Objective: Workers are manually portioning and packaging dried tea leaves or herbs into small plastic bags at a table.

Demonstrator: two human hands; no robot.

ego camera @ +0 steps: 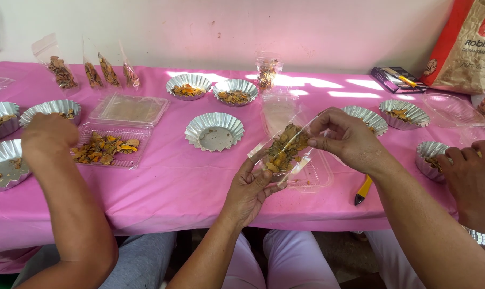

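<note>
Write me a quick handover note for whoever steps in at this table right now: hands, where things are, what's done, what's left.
Left hand: holds the small clear plastic bag of dried orange-brown chips from below.
Right hand: pinches the bag's top edge.
The bag hangs over an open clear plastic clamshell tray on the pink tablecloth.
Done: filled bags stand against the wall at the far left.
Left: fluted foil cups and another clear tray hold loose chips.
Other people's hands work at both sides.
</note>
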